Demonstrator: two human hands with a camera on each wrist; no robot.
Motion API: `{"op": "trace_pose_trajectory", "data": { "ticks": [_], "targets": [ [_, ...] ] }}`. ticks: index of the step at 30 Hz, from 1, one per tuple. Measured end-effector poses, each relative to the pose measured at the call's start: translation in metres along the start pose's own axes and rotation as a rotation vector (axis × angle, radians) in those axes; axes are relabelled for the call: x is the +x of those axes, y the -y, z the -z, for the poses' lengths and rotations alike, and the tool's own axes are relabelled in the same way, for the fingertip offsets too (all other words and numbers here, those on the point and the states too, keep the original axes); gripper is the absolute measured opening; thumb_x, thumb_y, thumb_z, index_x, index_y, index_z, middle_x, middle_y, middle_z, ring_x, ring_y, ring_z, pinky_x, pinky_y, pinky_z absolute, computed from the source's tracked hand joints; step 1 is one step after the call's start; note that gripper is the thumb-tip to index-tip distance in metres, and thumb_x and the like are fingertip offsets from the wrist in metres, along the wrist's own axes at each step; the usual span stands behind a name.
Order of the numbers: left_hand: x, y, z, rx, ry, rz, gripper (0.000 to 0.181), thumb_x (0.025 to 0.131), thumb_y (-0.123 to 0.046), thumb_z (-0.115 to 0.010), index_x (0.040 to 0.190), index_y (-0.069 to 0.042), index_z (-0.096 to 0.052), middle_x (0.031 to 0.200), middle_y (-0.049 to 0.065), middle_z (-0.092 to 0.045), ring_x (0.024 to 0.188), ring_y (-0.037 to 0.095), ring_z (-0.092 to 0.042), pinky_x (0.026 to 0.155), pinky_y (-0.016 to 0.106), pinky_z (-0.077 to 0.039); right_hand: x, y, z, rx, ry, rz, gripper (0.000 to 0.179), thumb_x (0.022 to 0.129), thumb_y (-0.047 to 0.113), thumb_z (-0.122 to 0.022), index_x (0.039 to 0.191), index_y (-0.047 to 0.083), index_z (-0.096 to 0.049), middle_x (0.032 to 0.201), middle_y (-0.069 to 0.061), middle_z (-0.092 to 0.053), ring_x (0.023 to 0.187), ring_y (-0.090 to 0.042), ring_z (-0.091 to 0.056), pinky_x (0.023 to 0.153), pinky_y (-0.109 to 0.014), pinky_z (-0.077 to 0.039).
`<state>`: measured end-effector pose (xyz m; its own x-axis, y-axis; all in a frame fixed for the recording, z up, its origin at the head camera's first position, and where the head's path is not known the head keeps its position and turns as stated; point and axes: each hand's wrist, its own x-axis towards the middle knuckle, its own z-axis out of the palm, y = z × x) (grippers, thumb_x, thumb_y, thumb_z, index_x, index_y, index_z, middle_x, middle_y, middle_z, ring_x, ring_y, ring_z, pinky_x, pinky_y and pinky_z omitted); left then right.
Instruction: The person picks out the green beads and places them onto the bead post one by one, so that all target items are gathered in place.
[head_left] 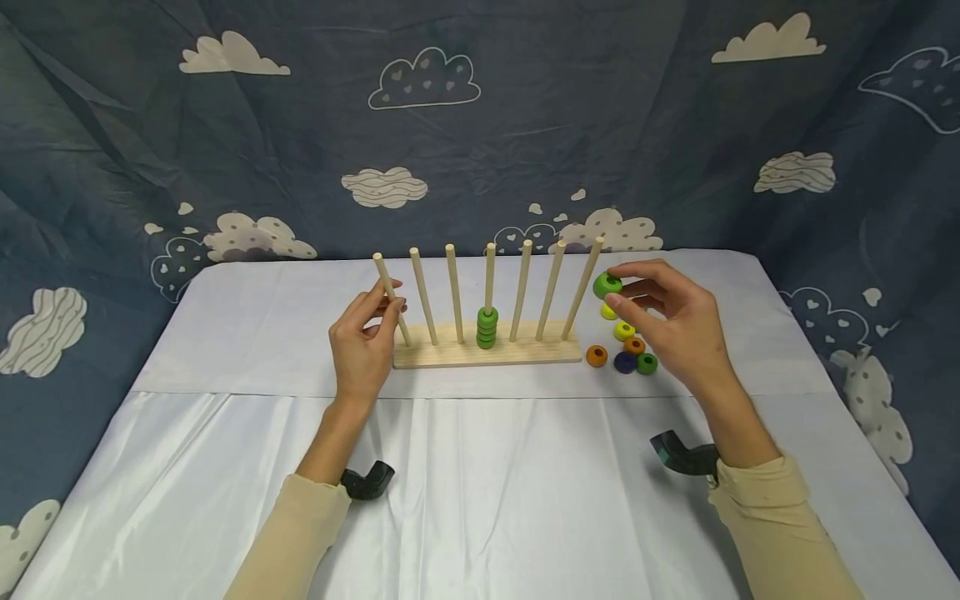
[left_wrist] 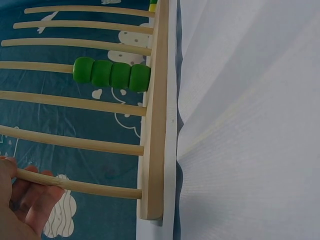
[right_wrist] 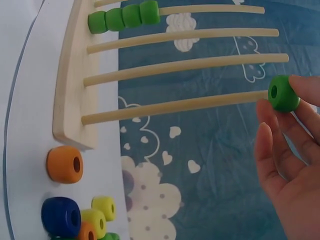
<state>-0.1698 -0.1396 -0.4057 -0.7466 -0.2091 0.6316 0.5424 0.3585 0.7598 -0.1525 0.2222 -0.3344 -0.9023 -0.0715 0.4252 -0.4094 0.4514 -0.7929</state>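
Observation:
A wooden rack [head_left: 495,357] bears a row of upright pegs. My left hand [head_left: 365,337] grips the leftmost peg [left_wrist: 95,188] between thumb and fingers, part way up. Between the thumb and fingers of my right hand [head_left: 678,321] is a green bead [right_wrist: 283,93], its hole showing. That bead is close to the rightmost peg [right_wrist: 175,106], near its upper end; whether they touch I cannot tell. Several stacked green beads [left_wrist: 111,74] sit at the bottom of the middle peg [head_left: 490,275].
Loose beads lie on the white cloth right of the rack: an orange bead [head_left: 597,356], a blue bead [right_wrist: 61,217], a green bead [head_left: 647,363], a yellow bead [head_left: 624,331] and others. Behind the table hangs a dark curtain [head_left: 315,150] with a cloud print.

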Motion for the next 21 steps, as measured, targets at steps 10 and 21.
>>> {"op": "trace_pose_trajectory", "data": {
  "ticks": [10, 21],
  "targets": [
    [0.000, 0.000, 0.000, -0.005, 0.000, -0.007, 0.027, 0.099, -0.007, -0.071, 0.125, -0.005, -0.075, 0.101, 0.017, -0.077, 0.086, 0.032, -0.076, 0.069, 0.007, -0.058, 0.001, 0.007, -0.008, -0.002, 0.024, -0.001, 0.033, 0.095, 0.009, -0.076, 0.128, 0.008, -0.070, 0.119, 0.011, -0.068, 0.100, -0.004, -0.067, 0.089, -0.009, -0.055],
    [-0.001, 0.000, 0.000, -0.002, -0.004, -0.005, 0.027, 0.099, -0.008, -0.071, 0.126, -0.005, -0.075, 0.099, 0.018, -0.077, 0.086, 0.032, -0.076, 0.068, 0.006, -0.058, 0.003, 0.012, -0.014, -0.006, 0.046, 0.039, 0.035, 0.094, 0.006, -0.077, 0.129, 0.009, -0.071, 0.124, -0.002, -0.070, 0.100, -0.002, -0.068, 0.087, -0.010, -0.056]
  ]
}}
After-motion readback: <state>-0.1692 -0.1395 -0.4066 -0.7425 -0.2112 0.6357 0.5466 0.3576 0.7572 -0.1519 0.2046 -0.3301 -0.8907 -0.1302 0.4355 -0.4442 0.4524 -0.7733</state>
